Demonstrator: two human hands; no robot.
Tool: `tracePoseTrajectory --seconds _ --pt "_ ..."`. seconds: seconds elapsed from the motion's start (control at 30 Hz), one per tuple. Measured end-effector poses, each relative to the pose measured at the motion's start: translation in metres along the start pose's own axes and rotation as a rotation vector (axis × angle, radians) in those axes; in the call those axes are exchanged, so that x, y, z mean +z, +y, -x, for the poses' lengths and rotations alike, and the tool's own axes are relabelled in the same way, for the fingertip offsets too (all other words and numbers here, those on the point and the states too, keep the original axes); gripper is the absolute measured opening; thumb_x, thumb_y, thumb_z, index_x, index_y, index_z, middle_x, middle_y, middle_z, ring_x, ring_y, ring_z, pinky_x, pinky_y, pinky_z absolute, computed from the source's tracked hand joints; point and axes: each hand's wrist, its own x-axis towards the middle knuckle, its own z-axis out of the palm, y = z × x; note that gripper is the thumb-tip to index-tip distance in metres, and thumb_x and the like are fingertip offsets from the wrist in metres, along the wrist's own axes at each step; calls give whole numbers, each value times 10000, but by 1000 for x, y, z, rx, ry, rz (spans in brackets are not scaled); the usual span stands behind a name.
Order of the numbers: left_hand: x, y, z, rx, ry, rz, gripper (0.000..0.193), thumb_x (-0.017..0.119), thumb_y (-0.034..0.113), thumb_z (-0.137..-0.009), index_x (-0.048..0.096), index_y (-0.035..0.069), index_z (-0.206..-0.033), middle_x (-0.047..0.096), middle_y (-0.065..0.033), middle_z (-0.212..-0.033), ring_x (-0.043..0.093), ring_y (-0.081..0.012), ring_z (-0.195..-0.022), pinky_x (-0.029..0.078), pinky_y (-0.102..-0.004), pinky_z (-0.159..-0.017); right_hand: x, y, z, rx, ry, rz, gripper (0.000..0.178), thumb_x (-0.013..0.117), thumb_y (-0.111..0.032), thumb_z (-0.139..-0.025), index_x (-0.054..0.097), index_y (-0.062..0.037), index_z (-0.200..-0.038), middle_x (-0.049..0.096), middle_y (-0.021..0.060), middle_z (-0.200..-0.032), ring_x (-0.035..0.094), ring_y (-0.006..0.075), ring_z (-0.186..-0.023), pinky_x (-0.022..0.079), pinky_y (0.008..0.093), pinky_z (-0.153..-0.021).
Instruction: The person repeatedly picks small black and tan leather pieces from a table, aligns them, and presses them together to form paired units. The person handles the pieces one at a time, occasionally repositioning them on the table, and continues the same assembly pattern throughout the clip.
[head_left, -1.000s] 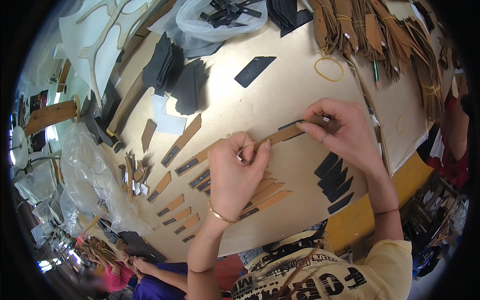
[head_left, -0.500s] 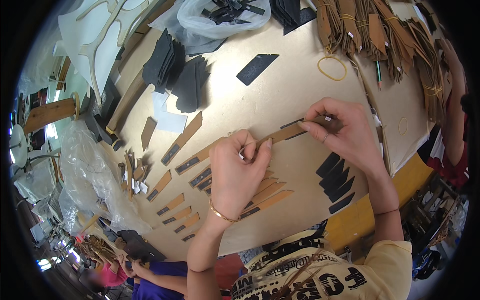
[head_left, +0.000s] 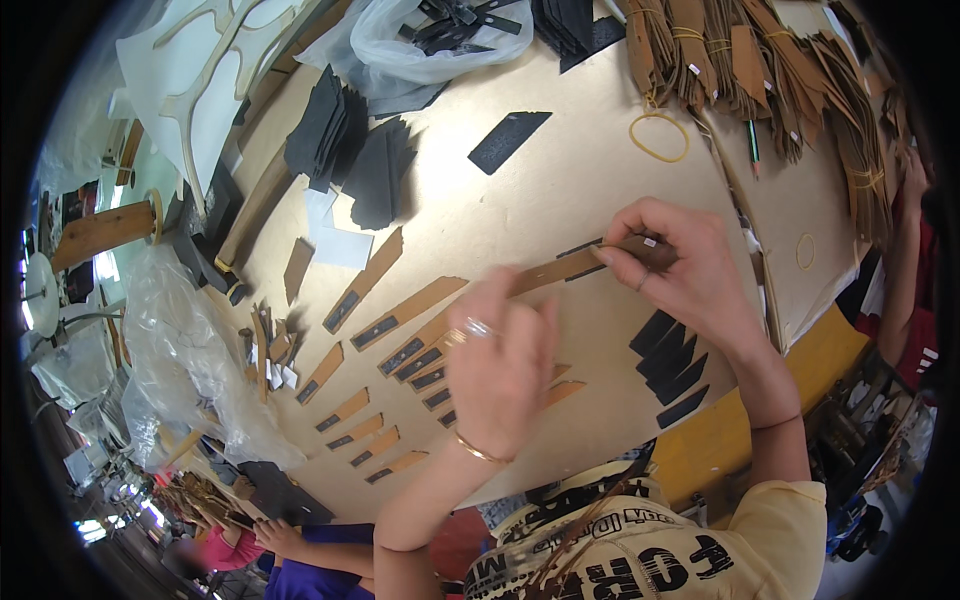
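Between thumb and fingers, my right hand (head_left: 675,265) pinches a long brown leather strip (head_left: 556,272) near its right end. A small white tag sits on the strip's end. Dark thin edges show along both sides of it, just left of my fingertips. My left hand (head_left: 502,365) hovers by the strip's left end, over a fan of brown strips; motion smears its fingers, so I cannot tell their grip. Several brown strips with black end patches, such as this brown strip (head_left: 410,313), lie on the table to its left. Some are partly hidden beneath my left hand.
Black cut pieces (head_left: 665,352) lie in a row below my right hand. Stacks of black pieces (head_left: 325,130), a single black piece (head_left: 510,142) and a plastic bag (head_left: 440,55) lie farther off. Bundled brown strips (head_left: 700,50) and a rubber band (head_left: 658,137) are far right.
My left hand has come away from its pinch on the strip and moved slightly right and nearer to me. The right hand stays at nearly the same spot, still pinching the strip.
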Motion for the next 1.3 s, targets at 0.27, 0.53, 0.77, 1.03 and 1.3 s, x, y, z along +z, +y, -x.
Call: tracePoseTrajectory --seconds 0.27,0.53,0.77,1.03,1.3 --pt "32 9 24 301 -34 -1 268 698 46 -881 507 -17 -703 596 -284 -1273 581 -412 -1216 526 -468 -976 -2 -3 1 22 -2 0 137 719 -58 -832 614 -19 -912 657 81 -747 641 199 -623 528 297 -590" --pt "40 10 26 306 -58 -107 308 698 95 -897 506 -20 -686 583 -329 -1267 588 -419 -1209 525 -499 -976 -6 -2 2 -30 32 -18 201 707 -37 -853 598 -24 -1021 632 66 -751 588 147 -604 493 275 -572" --pt "39 12 26 328 -80 -186 303 695 106 -902 523 -11 -682 589 -326 -1265 588 -412 -1215 525 -495 -979 -19 -4 10 181 18 -66 327 701 -2 -842 560 -43 -1135 603 -18 -768 513 41 -687 408 200 -624" --pt "40 14 27 333 -90 -217 252 665 109 -925 568 -34 -742 581 -327 -1275 585 -424 -1212 518 -506 -988 -18 4 10 61 34 -125 272 679 16 -855 507 -44 -1059 598 11 -739 553 74 -648 453 224 -590" --pt "37 16 27 339 -133 -262 214 648 103 -935 594 -58 -804 575 -334 -1278 582 -426 -1216 511 -508 -997 -23 4 7 -214 -91 -131 261 713 4 -813 522 -38 -986 617 23 -768 591 119 -678 474 244 -620"
